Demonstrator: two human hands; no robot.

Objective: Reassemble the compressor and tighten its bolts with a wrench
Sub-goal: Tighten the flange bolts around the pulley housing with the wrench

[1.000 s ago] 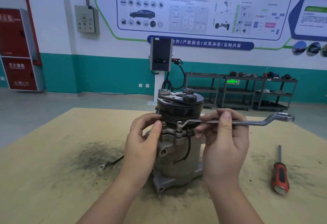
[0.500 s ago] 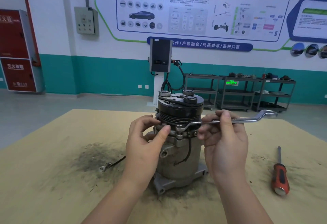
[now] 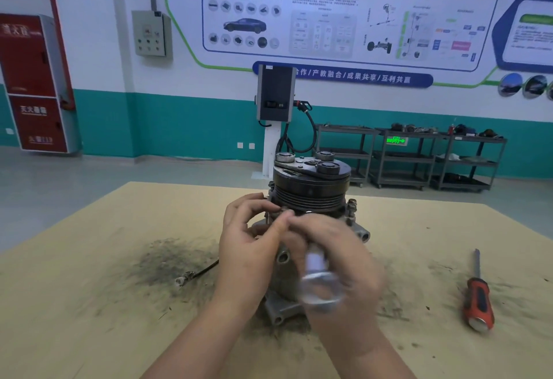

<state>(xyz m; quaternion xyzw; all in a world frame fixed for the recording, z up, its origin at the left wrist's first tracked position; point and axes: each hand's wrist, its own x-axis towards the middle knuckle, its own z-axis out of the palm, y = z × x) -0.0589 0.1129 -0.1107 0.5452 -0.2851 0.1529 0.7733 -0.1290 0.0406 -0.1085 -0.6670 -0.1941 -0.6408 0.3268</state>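
The compressor stands upright on the wooden table, its black pulley on top and grey body below. My left hand rests against its left side, thumb and fingers at a bolt just under the pulley. My right hand is blurred in front of the body and grips the metal wrench. The wrench's free ring end points toward me and is smeared by motion; its far end is hidden near the bolts. Another bolt shows at the right under the pulley.
A red-handled screwdriver lies on the table to the right. A black wire with a metal lug lies left of the compressor on a dark dirt patch. Shelving carts and a charger post stand behind the table.
The wrench swung from pointing right across the compressor round toward me. My right hand moved left and down with it, now covering the compressor's front. My left hand stayed at the left bolt.
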